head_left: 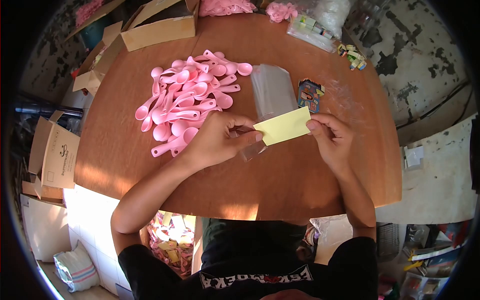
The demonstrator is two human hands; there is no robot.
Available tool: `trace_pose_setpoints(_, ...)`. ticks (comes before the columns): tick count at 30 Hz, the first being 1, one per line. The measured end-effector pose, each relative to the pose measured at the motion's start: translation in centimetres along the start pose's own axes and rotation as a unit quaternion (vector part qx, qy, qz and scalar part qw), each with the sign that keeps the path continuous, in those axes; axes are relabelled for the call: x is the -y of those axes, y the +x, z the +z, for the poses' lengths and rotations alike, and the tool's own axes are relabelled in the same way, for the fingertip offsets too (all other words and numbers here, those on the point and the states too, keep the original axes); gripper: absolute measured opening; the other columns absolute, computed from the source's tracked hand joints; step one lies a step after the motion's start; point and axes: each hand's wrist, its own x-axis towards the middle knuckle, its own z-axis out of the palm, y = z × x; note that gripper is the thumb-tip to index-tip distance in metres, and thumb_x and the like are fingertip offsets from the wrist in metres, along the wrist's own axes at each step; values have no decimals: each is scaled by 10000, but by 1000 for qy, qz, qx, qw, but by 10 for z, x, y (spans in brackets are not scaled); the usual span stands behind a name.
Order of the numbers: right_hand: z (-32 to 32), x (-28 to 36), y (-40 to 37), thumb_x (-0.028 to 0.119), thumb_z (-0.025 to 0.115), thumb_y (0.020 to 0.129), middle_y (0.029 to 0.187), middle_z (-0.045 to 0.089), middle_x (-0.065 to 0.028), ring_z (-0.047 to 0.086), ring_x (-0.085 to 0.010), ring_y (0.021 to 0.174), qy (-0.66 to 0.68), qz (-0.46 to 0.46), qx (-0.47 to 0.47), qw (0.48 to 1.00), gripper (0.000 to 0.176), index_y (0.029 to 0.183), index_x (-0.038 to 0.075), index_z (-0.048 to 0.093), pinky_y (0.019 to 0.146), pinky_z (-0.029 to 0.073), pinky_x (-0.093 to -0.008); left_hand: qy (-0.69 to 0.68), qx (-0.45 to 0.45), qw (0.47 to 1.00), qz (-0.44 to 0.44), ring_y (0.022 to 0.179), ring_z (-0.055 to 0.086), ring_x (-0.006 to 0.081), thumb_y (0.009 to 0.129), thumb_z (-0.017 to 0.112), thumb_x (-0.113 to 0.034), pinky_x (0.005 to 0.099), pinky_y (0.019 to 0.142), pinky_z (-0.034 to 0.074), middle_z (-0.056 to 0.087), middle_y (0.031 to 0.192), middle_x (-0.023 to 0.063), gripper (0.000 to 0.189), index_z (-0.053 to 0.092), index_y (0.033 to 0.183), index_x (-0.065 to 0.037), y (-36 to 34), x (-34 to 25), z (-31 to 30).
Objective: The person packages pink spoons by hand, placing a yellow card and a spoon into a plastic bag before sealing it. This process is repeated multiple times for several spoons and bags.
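A pale yellow card (285, 126) is stretched between my two hands above the table. My left hand (220, 137) pinches its left end between thumb and fingers. A clear plastic bag (254, 150) hangs at the same fingers, below the card. At the card's right end, my right hand (330, 135) closes thumb and fingertips on the corner. A heap of pink plastic spoons (187, 97) lies just left of and beyond my left hand. Beyond the card rests a stack of clear plastic bags (274, 90), with a dark printed packet (310, 95) beside it.
The brown wooden table (240, 185) has a rounded far edge. At its back stand an open cardboard box (160, 30) and bags of pink pieces (227, 7). Small boxes (352, 56) lie at the far right. Below the near edge, a box holds pink and yellow packets (171, 240).
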Motion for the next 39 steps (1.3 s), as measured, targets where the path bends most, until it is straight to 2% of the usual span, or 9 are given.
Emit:
trace_pose_setpoints(8, 7, 23, -3, 61, 695, 866, 924, 699, -97, 664, -154, 780, -12, -61, 38, 997, 108, 940, -14, 670, 720, 526, -290, -40, 13, 999, -19, 556, 573, 51, 888, 680, -108, 233, 537, 487, 667, 703, 56, 182, 701, 981, 47, -5, -13, 11)
trace_pose_setpoints(17, 22, 48, 15, 83, 684, 864, 1103, 627, -126, 614, -248, 1022, -11, -93, 207, 974, 164, 1005, 0, 677, 873, 483, -340, -34, -40, 995, 86, 768, 615, 64, 886, 693, -141, 262, 674, 525, 724, 890, 100, 256, 686, 1069, 38, -4, -19, 17)
trace_pose_setpoints(26, 28, 67, 27, 8, 644, 877, 1105, 632, -117, 633, -165, 910, 0, 113, 321, 940, 224, 1093, -46, 620, 780, 514, -272, -7, -51, 992, 114, 850, 629, 78, 873, 695, -77, 239, 720, 518, 700, 1018, 108, 329, 640, 1186, 9, -9, -18, 10)
trace_pose_setpoints(29, 34, 68, 36, 6, 612, 891, 949, 671, -102, 643, -122, 733, -37, 29, 288, 957, 224, 1110, -39, 631, 667, 519, -237, -6, -67, 980, 190, 858, 623, 88, 876, 704, -115, 246, 713, 515, 677, 1059, 98, 421, 582, 1262, 0, -16, -30, 5)
trace_pose_setpoints(31, 40, 72, 45, 11, 590, 912, 916, 684, -101, 647, -121, 713, 91, 43, 231, 968, 237, 1146, -27, 595, 673, 520, -239, 3, -45, 998, 51, 884, 614, 94, 881, 704, -139, 249, 728, 511, 663, 1046, 80, 464, 542, 1291, 5, -20, -47, -8)
trace_pose_setpoints(32, 45, 79, 48, 33, 582, 927, 907, 687, -107, 651, -116, 730, 133, 65, 181, 972, 269, 1189, -10, 537, 668, 519, -243, 12, -128, 978, 165, 775, 652, 168, 880, 685, -129, 296, 677, 514, 671, 873, 136, 372, 573, 1197, 31, -11, -31, -7)
trace_pose_setpoints(35, 69, 53, 63, 62, 567, 941, 922, 690, -129, 644, -104, 734, 204, 63, -1, 977, 278, 1201, 3, 490, 647, 513, -246, -54, -217, 964, 142, 754, 627, 84, 891, 678, -116, 247, 629, 500, 675, 872, 86, 313, 580, 1156, 18, -4, -32, -27)
trace_pose_setpoints(37, 91, 38, 65, 83, 559, 941, 916, 694, -120, 655, -166, 707, 146, 65, 14, 987, 235, 1163, 15, 525, 645, 521, -300, -125, -234, 954, 139, 765, 634, 86, 902, 667, -113, 248, 635, 519, 675, 883, 57, 274, 582, 1132, 11, -1, -34, -34)
trace_pose_setpoints(39, 116, 27, 62, 76, 573, 910, 876, 687, -111, 648, -276, 707, -110, -200, 198, 953, 254, 1155, 21, 540, 673, 523, -374, -174, -271, 937, 136, 786, 642, 89, 904, 659, -101, 243, 664, 539, 669, 889, 51, 282, 572, 1150, 7, -4, -41, -40)
